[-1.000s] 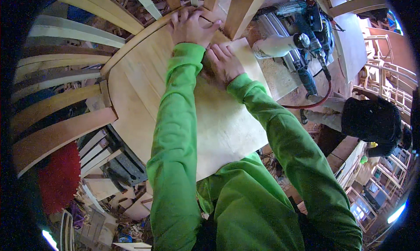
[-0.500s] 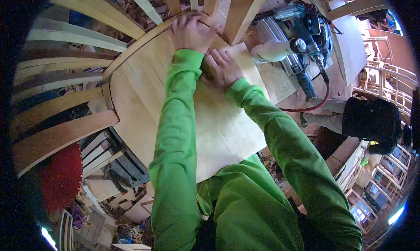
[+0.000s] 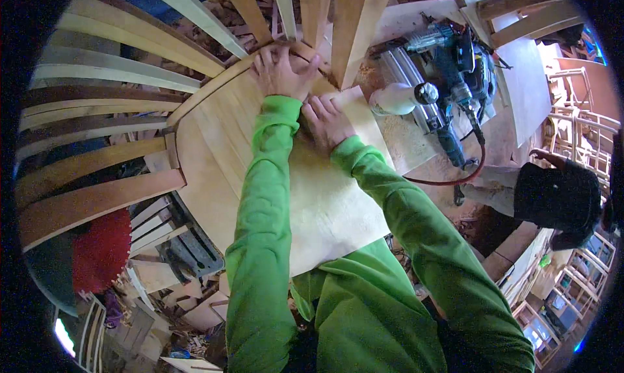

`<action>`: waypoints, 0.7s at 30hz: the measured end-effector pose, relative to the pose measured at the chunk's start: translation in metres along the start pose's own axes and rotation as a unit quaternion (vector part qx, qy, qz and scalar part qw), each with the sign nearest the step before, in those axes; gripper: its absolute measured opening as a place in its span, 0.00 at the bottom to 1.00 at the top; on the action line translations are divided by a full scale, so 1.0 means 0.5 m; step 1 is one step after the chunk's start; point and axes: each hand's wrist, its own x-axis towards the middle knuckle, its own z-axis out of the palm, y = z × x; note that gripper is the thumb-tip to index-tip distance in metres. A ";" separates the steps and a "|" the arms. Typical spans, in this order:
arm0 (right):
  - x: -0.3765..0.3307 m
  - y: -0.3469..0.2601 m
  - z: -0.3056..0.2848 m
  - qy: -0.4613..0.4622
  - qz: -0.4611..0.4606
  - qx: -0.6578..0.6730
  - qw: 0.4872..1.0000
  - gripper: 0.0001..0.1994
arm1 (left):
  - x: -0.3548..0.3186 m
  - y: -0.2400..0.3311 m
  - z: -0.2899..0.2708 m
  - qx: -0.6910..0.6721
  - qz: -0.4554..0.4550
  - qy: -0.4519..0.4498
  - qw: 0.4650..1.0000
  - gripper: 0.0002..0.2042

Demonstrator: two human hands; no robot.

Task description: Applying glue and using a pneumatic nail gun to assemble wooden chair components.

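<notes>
A pale wooden panel [image 3: 325, 207] lies in front of me, its far edge against a curved wooden rim [image 3: 218, 80] with upright slats. My left hand [image 3: 284, 74] rests at the far end of the panel, fingers spread over the rim and thumb out to the right. Just nearer and to the right, my right hand [image 3: 327, 121] is on the panel with its fingers bent together. Whatever may be under its palm is hidden in dark shadow. Both hands are close together.
Beyond the panel on the right are a white bottle [image 3: 393, 100], power tools [image 3: 455, 74] and a red hose [image 3: 448, 180]. A person in dark clothing [image 3: 556, 201] bends over at right. Wood offcuts [image 3: 195, 301] and a red toothed disc [image 3: 101, 249] lie lower left.
The whole view has shifted a little, so the panel and rim sit lower. Both hands keep nearly the same places on the panel. The person at right has shifted slightly.
</notes>
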 end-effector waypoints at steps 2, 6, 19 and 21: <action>-0.002 0.003 0.022 0.030 -0.011 0.004 0.999 0.20 | 0.001 -0.006 0.003 -0.033 0.000 0.013 0.999 0.30; -0.008 0.012 0.023 -0.005 -0.006 0.007 1.000 0.19 | -0.002 -0.010 -0.002 -0.068 0.038 0.131 0.988 0.21; 0.011 -0.007 -0.032 0.010 -0.009 0.080 0.997 0.18 | 0.000 -0.006 -0.030 -0.231 0.239 -0.063 0.941 0.08; 0.010 -0.010 -0.041 0.005 -0.019 0.095 0.995 0.18 | 0.000 -0.011 -0.018 -0.186 0.260 -0.049 0.946 0.08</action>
